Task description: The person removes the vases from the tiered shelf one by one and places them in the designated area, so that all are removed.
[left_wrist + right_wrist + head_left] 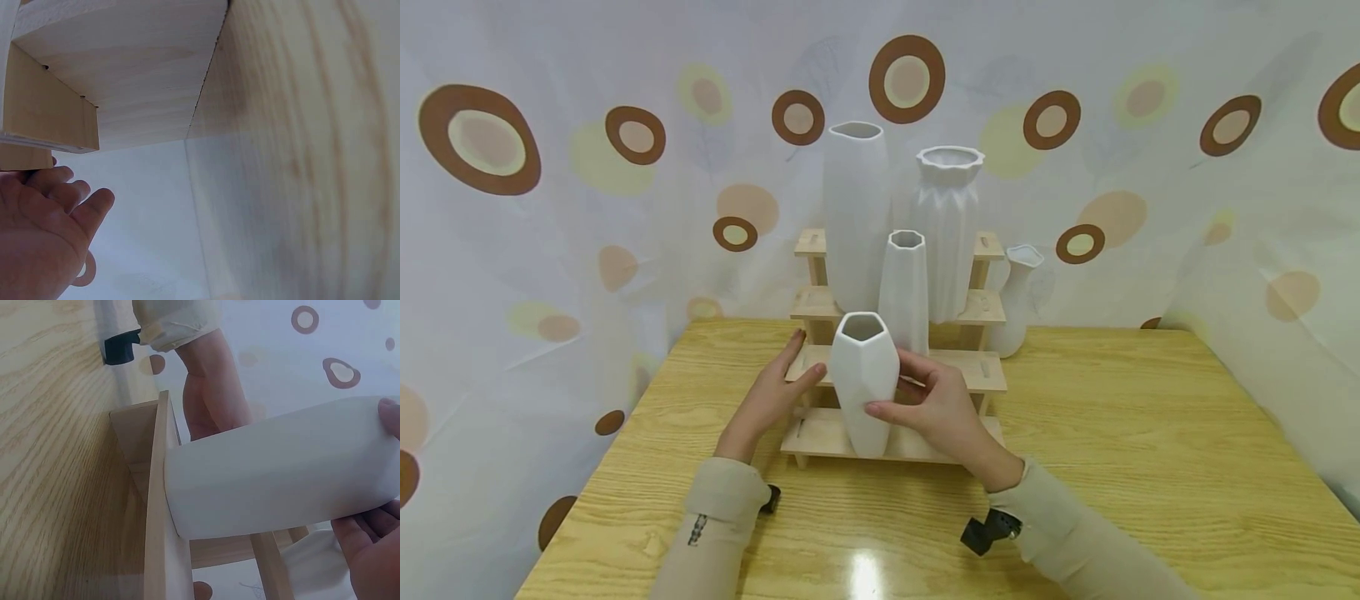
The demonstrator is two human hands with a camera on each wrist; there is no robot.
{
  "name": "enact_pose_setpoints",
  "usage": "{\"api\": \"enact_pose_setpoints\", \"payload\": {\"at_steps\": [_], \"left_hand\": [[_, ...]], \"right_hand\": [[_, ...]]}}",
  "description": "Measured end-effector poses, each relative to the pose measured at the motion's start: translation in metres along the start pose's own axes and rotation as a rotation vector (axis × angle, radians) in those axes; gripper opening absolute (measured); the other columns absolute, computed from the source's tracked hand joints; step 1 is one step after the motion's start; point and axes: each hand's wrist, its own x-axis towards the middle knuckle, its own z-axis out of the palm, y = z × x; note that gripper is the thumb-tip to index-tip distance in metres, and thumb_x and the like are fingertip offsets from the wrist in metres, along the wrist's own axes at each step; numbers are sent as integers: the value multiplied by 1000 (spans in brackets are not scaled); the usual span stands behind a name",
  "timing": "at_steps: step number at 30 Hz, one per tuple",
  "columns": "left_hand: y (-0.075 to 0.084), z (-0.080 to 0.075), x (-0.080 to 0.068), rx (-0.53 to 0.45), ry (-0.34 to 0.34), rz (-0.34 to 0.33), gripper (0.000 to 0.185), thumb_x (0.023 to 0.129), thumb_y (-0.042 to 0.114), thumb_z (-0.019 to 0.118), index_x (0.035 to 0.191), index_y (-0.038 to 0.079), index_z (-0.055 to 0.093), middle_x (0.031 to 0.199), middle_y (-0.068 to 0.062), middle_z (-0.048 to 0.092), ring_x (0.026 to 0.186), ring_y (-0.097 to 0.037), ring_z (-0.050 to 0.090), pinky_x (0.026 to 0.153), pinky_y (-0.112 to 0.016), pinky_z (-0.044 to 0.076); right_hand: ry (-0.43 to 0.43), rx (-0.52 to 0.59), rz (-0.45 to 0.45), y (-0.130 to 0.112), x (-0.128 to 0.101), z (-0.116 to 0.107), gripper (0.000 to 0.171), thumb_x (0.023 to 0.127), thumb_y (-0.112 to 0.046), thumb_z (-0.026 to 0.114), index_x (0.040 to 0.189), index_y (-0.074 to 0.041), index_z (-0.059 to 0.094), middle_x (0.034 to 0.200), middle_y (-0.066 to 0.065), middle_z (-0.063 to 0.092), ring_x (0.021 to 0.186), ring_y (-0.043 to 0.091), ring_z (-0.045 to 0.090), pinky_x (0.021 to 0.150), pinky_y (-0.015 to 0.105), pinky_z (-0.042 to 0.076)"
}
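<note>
White faceted vase [864,383]: matte, unglazed-looking ceramic with flat angular panels, a body that widens below the neck and narrows toward the foot, and a polygonal mouth showing a shadowed grey interior. It stands upright on the lowest step of the wooden tiered stand [985,371], at the stand's front, left of centre; the right wrist view shows its flat base [175,494] seated against the shelf board.

Right hand [936,408], at 3 o'clock of the vase: fingers curled round the body, thumb across the front face at mid-height, other fingertips behind the upper part. Left hand [771,392], at 9 o'clock: fingers nearly straight and relaxed, thumb tip touching or just short of the vase's left side, the other fingers lying toward the second step; it grips nothing. In the left wrist view this hand [44,231] sits below the pale shelf edge with fingers loosely extended.

Slim hexagonal vase [904,292], at 12 o'clock just behind the first, on a higher step. Tall smooth vase [856,217] at 11 o'clock and ribbed vase [949,233] at 1 o'clock, on the upper steps. Small jug-shaped vase [1017,300] at 2 o'clock, beside the stand on the wooden table [1150,450]. Spotted curtain [550,208] surrounds the scene.
</note>
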Motion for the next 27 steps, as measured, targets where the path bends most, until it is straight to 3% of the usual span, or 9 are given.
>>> {"api": "enact_pose_setpoints", "payload": {"at_steps": [27], "left_hand": [[-1,1,1,7,-11,13,89,94,61,55,160,21,13,164,5,9,149,-22,10,118,-51,15]], "right_hand": [[25,24,-38,-4,-19,-20,63,72,5,86,129,6,60,125,22,62,104,30,68,87,40,54]]}}
